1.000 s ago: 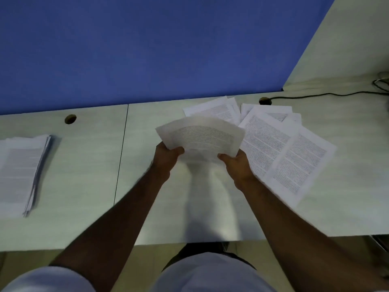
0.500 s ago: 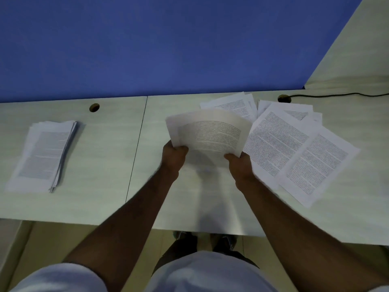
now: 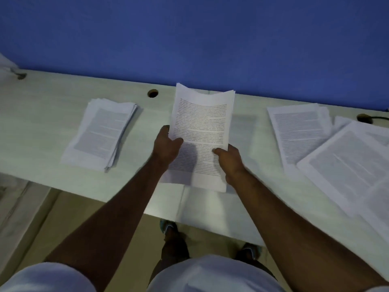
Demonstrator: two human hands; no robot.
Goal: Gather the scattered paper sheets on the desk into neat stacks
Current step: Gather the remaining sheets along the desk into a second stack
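- We hold a bundle of sheets (image 3: 202, 131) above the desk (image 3: 42, 127); left hand (image 3: 167, 147) pinches its left edge, right hand (image 3: 229, 160) its lower right edge
- Top edge bows: we judge the paper light, limp, apt to slide apart
- Best held low at both side edges, thumbs on top
- Finished stack (image 3: 103, 131) lies to the left; loose pages (image 3: 328, 144) are spread on the right
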